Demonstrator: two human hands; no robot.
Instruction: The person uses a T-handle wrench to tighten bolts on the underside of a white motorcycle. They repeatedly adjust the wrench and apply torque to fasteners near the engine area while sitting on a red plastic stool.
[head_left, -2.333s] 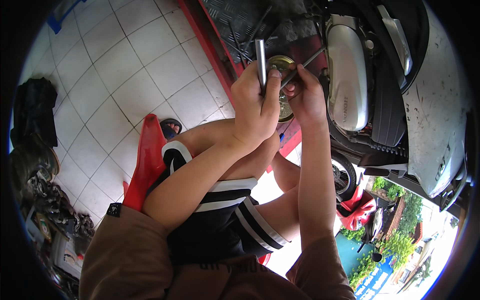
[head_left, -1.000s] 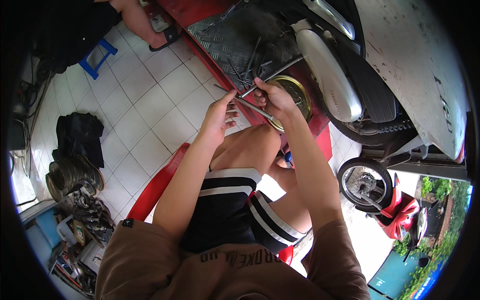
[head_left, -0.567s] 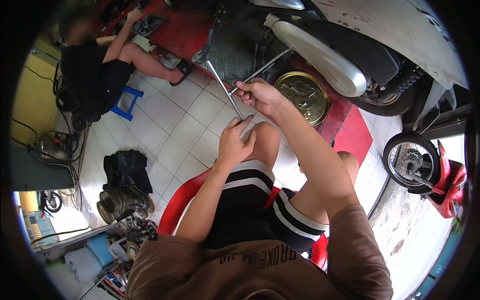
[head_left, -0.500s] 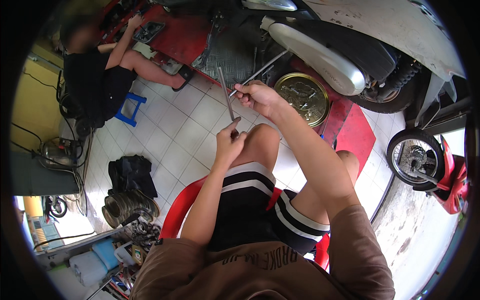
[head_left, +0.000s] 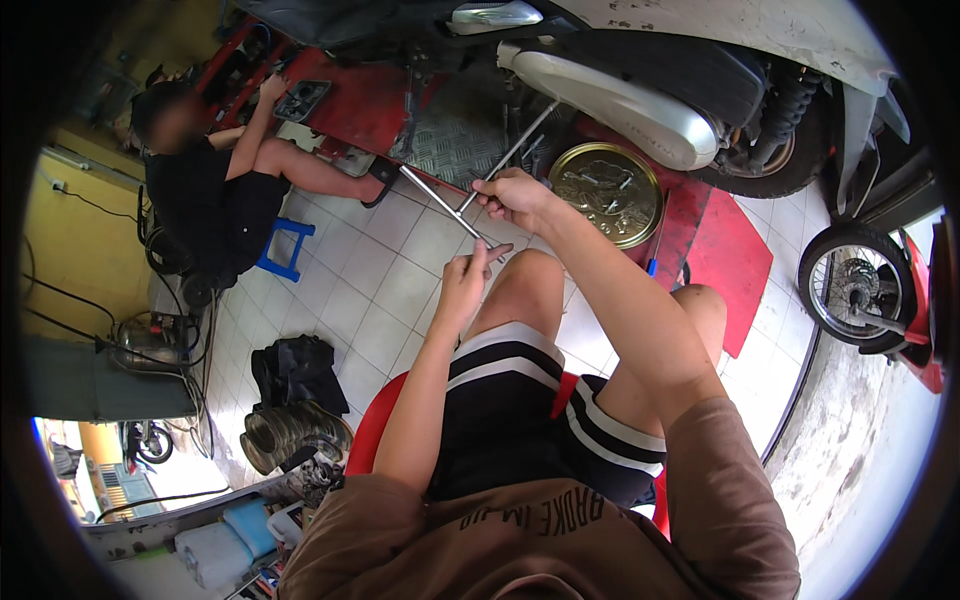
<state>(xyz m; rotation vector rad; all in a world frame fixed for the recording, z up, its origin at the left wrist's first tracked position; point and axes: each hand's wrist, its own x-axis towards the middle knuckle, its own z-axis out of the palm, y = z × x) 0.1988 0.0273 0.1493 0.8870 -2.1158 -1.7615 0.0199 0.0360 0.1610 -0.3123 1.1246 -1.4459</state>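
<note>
A long metal T-handle wrench (head_left: 433, 190) slants from the silver engine cover (head_left: 620, 105) of the scooter down toward me. My right hand (head_left: 515, 198) is closed round its shaft, close to where the crossbar joins. At the crossbar's lower end, above my knee, my left hand (head_left: 466, 283) has its fingers on the bar, one finger pointing out to the right. The wrench's far tip meets the lower front edge of the cover; what it sits on there is too small to make out. Right of the shaft lies a round gold-rimmed tray (head_left: 655, 212) with small metal parts in it.
The scooter's rear wheel (head_left: 790, 165) and a red platform (head_left: 735, 260) lie to the right, with a red motorcycle's wheel (head_left: 855, 285) beyond. At far left another person (head_left: 205, 200) sits on a blue stool (head_left: 287, 250). Black-covered items and tyres (head_left: 290, 435) stand left of my red chair (head_left: 375, 425).
The wrench's crossbar has turned from nearly upright to a slant toward the upper left. My left hand has followed its lower end slightly right, and the view has shifted a little.
</note>
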